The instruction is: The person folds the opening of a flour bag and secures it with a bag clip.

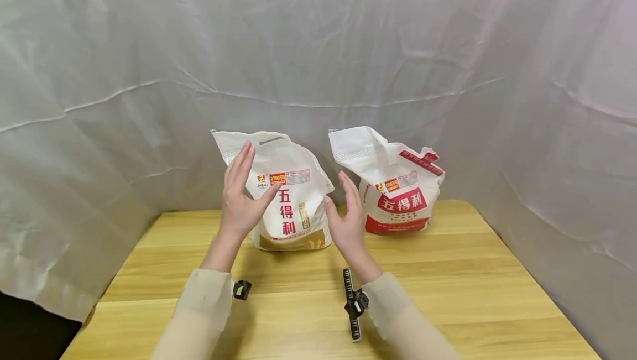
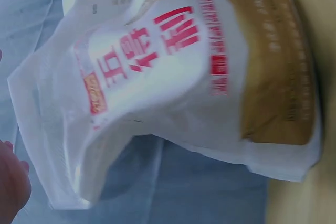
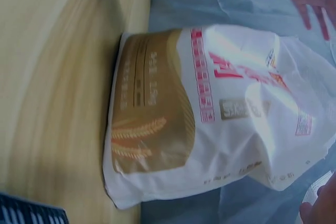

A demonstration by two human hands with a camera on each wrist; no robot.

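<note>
A white flour bag with gold base and red characters (image 1: 286, 210) stands upright on the wooden table, its top flopped to the left. My left hand (image 1: 240, 199) is raised at its left side, fingers extended and thumb apart. On the other side, my right hand (image 1: 346, 224) is held up near the bag's right edge, fingers straight. Neither hand grips anything; whether either touches the bag I cannot tell. The right wrist view has the gold-based bag (image 3: 152, 156) between both hands. A second flour bag, white and red (image 1: 398, 205), stands to the right.
A black strip with white marks (image 1: 346, 277) lies on the wooden table (image 1: 448, 293), partly behind my right wrist's camera. Grey cloth (image 1: 318, 50) hangs behind the bags and along both sides.
</note>
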